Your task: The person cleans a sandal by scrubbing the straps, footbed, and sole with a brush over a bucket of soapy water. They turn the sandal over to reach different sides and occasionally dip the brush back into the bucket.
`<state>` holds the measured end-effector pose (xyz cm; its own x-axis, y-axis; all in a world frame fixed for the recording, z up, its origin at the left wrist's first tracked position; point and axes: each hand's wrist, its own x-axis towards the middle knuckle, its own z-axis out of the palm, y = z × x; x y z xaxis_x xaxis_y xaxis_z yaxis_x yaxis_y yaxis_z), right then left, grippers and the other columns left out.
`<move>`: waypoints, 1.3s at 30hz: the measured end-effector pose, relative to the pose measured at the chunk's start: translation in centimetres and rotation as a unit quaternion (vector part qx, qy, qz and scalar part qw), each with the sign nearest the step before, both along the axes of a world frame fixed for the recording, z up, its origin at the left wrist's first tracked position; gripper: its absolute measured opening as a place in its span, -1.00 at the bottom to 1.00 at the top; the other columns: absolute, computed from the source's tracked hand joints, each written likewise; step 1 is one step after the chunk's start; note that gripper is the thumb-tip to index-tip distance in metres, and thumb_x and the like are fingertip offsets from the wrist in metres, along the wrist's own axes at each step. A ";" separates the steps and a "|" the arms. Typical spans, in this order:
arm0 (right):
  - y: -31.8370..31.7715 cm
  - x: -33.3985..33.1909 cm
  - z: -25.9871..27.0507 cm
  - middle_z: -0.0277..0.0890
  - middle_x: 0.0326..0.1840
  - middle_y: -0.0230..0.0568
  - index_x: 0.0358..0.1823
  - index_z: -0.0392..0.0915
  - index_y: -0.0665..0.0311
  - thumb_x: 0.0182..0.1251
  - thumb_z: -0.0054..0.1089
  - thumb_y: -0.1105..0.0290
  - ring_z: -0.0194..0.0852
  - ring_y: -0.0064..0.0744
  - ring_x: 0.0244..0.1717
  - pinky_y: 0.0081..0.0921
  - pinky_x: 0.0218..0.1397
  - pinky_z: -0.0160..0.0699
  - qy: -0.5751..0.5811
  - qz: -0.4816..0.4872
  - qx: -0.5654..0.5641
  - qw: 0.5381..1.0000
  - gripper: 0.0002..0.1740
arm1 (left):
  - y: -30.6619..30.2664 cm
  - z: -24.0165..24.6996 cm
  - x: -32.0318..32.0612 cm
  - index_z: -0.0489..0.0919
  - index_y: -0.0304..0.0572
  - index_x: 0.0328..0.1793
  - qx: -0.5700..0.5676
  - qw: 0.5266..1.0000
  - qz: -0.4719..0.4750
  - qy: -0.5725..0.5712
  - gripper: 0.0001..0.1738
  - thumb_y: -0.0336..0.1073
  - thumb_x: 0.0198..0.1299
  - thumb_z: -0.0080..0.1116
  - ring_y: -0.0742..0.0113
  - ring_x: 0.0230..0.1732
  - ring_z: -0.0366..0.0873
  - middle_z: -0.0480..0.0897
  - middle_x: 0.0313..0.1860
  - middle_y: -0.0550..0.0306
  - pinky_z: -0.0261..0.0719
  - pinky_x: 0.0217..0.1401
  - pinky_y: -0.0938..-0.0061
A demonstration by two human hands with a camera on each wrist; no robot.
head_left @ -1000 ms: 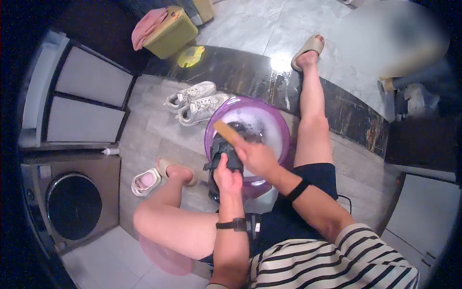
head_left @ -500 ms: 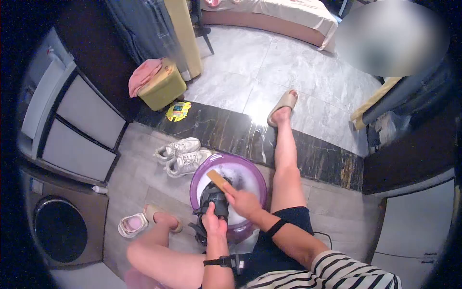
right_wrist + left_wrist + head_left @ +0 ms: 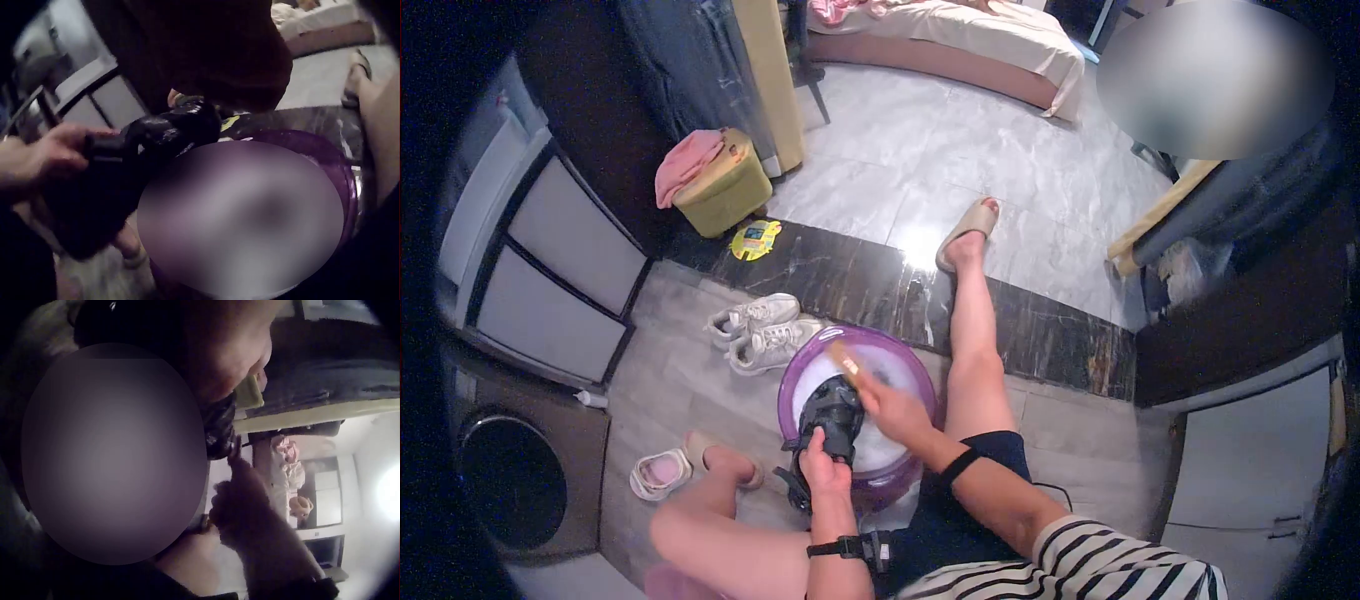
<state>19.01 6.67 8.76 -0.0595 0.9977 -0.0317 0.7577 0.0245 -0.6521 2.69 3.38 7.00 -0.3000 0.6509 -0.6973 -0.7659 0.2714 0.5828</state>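
In the head view, my left hand [image 3: 825, 468] grips a wet black shoe [image 3: 832, 408] with loose straps, thumb on top. The shoe tilts over a purple basin [image 3: 786, 402] of sudsy water. My right hand [image 3: 897, 412] holds a wooden scrub brush [image 3: 844, 362] at the toe end of the shoe; its bristles are hidden. The right wrist view shows the shoe [image 3: 169, 134] from the side, its surface shiny, and the left hand [image 3: 65, 150] around its opening. In the left wrist view the right hand [image 3: 244, 503] appears dark beside the shoe's end.
White sneakers [image 3: 765, 332] stand against the basin's far left side. A pale slipper [image 3: 662, 473] lies by the left foot. Beyond the dark stone threshold [image 3: 870, 275] are a yellow-green box [image 3: 725, 195] with pink cloth and a bed [image 3: 960, 75]. A washing machine [image 3: 510, 480] stands at left.
The head view has tilted up, bringing the bed into sight, and then shifted slightly. Both hands keep their hold on the shoe and brush; the brush has shifted slightly against the shoe.
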 end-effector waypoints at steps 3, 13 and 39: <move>1.7 0.8 0.7 0.55 0.05 0.31 0.49 0.28 0.03 0.46 0.00 0.01 0.56 0.25 0.07 -0.06 0.11 0.50 0.095 -0.063 -0.083 0.990 -0.38 | 0.0 -1.9 -1.9 0.51 -0.44 0.15 0.039 0.997 0.012 -0.061 -0.62 -0.37 0.25 0.20 0.12 -0.04 0.66 0.65 0.01 -0.02 0.64 0.07 0.24; 1.6 1.3 0.1 0.31 0.46 0.02 0.53 0.13 0.40 0.17 0.47 0.17 0.22 -0.31 0.48 -0.44 0.50 0.17 0.352 -0.099 -0.059 0.929 -0.01 | -0.2 2.7 -0.7 0.51 -0.31 0.20 0.087 0.982 -0.138 -0.100 -0.57 -0.24 0.26 0.20 0.16 -0.03 0.68 0.66 0.07 0.00 0.66 -0.01 0.23; -4.0 -0.2 2.7 0.53 -0.35 0.04 0.47 0.21 -0.34 0.40 0.14 0.17 0.58 0.17 -0.44 0.07 -0.45 0.55 -0.063 0.160 0.042 0.984 -0.37 | -0.7 3.5 -0.4 0.55 -0.20 -0.40 0.037 0.990 -0.122 0.052 -0.89 -0.48 0.22 0.17 0.44 -0.65 0.33 0.46 -0.61 0.28 0.38 -0.49 0.45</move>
